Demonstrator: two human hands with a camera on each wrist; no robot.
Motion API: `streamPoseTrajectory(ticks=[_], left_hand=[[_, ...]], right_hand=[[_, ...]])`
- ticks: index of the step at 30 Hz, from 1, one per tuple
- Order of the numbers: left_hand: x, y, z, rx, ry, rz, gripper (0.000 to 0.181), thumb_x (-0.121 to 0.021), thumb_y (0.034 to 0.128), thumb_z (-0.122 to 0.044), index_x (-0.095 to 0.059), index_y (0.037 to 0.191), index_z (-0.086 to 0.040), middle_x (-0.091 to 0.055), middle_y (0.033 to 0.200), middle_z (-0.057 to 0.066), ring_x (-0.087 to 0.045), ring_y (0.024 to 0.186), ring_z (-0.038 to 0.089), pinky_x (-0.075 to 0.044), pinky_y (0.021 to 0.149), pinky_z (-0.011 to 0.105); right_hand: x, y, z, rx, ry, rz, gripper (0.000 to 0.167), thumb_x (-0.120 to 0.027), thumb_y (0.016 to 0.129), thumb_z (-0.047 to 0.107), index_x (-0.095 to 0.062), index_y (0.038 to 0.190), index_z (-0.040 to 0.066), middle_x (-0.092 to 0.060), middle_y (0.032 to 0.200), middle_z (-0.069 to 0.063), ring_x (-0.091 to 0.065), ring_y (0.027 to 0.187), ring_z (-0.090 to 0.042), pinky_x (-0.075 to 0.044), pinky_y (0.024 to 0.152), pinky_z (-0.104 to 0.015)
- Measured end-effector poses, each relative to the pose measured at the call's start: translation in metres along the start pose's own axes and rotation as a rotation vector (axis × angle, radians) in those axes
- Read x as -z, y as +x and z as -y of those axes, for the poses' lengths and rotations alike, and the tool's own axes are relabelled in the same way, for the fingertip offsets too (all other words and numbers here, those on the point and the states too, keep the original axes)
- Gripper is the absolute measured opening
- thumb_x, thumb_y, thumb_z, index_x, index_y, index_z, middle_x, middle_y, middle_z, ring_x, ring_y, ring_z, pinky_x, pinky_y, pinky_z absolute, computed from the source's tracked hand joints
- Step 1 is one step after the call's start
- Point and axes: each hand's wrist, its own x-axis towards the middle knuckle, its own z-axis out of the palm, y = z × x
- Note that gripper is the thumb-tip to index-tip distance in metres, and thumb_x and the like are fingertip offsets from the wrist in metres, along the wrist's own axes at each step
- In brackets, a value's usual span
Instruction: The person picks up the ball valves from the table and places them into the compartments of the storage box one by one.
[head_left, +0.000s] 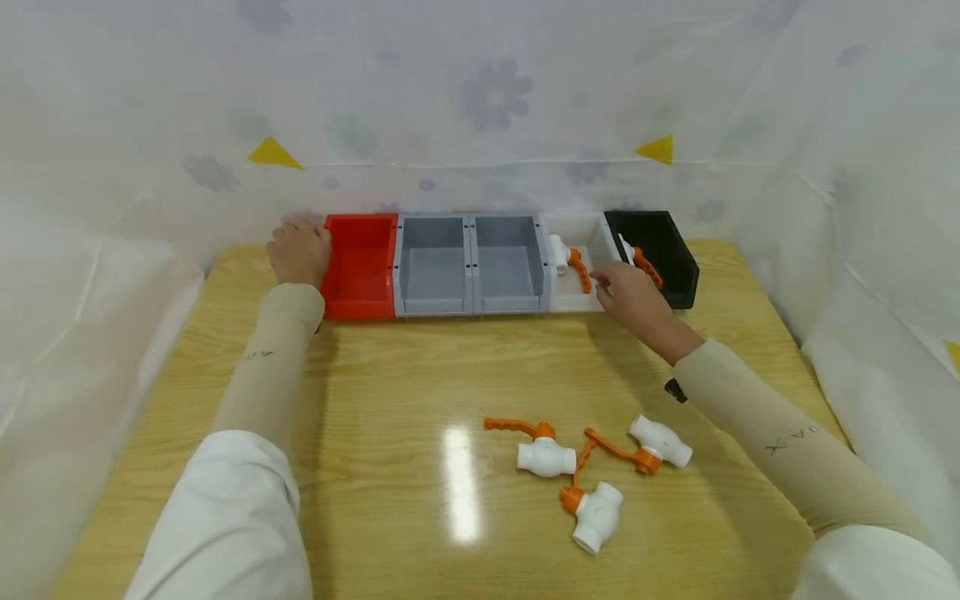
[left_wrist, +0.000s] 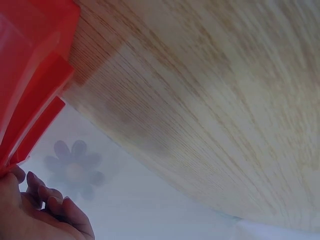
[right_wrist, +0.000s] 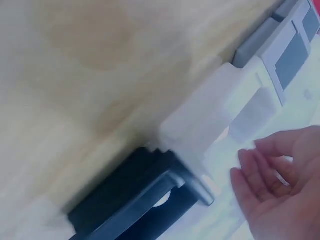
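My left hand [head_left: 300, 250] is at the left side of the red bin [head_left: 360, 310], where its thumb and a finger pinch the bin's edge in the left wrist view; the other fingers curl loosely. Over the right side of the white bin [head_left: 572, 302] hangs my right hand [head_left: 633, 302], fingers loosely bent and nothing between them in the right wrist view. One white ball valve with an orange handle [head_left: 579, 271] lies in the white bin, close to the right fingertips. Another valve [head_left: 647, 267] is in the black bin [head_left: 678, 287], partly hidden by the bin wall and hand.
Two grey bins [head_left: 433, 305] stand between the red and white ones, all in one row. Three more ball valves lie on the wooden table [head_left: 390, 467]: one on the left [head_left: 546, 457], one in front [head_left: 597, 517], one on the right [head_left: 660, 442]. A white flowered sheet [head_left: 450, 100] hangs behind.
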Motion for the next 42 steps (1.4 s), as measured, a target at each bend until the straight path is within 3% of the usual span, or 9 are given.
streamPoseTrajectory(ticks=[6, 9, 16, 22, 36, 42], left_hand=[[0.007, -0.003, -0.003, 0.005, -0.013, -0.001, 0.051, -0.018, 0.0973, -0.028, -0.047, 0.105, 0.014, -0.05, 0.108, 0.031, -0.045, 0.098, 0.045, -0.037, 0.086, 0.056], [0.008, -0.004, -0.004, 0.012, -0.023, -0.012, 0.05, -0.019, 0.0975, -0.027, -0.047, 0.105, 0.014, -0.05, 0.107, 0.031, -0.046, 0.098, 0.046, -0.038, 0.085, 0.057], [0.008, -0.004, -0.003, 0.024, -0.031, 0.019, 0.051, -0.017, 0.0975, -0.028, -0.046, 0.107, 0.013, -0.049, 0.11, 0.031, -0.045, 0.1, 0.046, -0.037, 0.087, 0.057], [0.01, -0.002, -0.005, 0.031, -0.043, 0.043, 0.052, -0.015, 0.097, -0.028, -0.045, 0.11, 0.012, -0.048, 0.112, 0.03, -0.044, 0.103, 0.046, -0.035, 0.09, 0.057], [0.005, -0.002, -0.002, 0.046, -0.043, 0.031, 0.05, -0.018, 0.0975, -0.028, -0.045, 0.11, 0.011, -0.049, 0.112, 0.03, -0.044, 0.102, 0.045, -0.036, 0.09, 0.056], [0.005, -0.001, -0.003, 0.042, -0.043, 0.039, 0.05, -0.018, 0.0972, -0.028, -0.045, 0.11, 0.011, -0.048, 0.111, 0.03, -0.044, 0.102, 0.045, -0.036, 0.09, 0.056]], right_hand=[[0.007, -0.033, 0.0, 0.075, 0.067, 0.026, 0.022, -0.061, 0.087, 0.006, -0.063, 0.109, 0.0, -0.061, 0.1, -0.012, -0.06, 0.088, -0.026, -0.05, 0.075, -0.042], [0.01, -0.044, 0.004, 0.089, 0.072, 0.127, 0.023, -0.061, 0.088, 0.007, -0.063, 0.109, -0.001, -0.062, 0.099, -0.012, -0.06, 0.089, -0.026, -0.05, 0.077, -0.042], [0.004, -0.071, 0.014, 0.212, 0.154, 0.366, 0.017, -0.062, 0.087, 0.008, -0.067, 0.103, 0.003, -0.065, 0.095, -0.003, -0.061, 0.084, -0.016, -0.051, 0.075, -0.036], [0.001, -0.088, 0.022, 0.202, 0.239, 0.478, 0.014, -0.061, 0.088, 0.007, -0.067, 0.101, 0.008, -0.065, 0.095, 0.001, -0.061, 0.087, -0.012, -0.051, 0.076, -0.033], [0.005, -0.116, 0.045, 0.248, 0.29, 0.708, 0.014, -0.061, 0.09, 0.015, -0.065, 0.103, 0.017, -0.059, 0.097, 0.01, -0.055, 0.084, -0.004, -0.048, 0.073, -0.027], [-0.001, -0.122, 0.045, 0.231, 0.324, 0.736, 0.017, -0.064, 0.087, 0.014, -0.063, 0.104, 0.017, -0.057, 0.097, 0.009, -0.053, 0.082, -0.006, -0.047, 0.072, -0.026]])
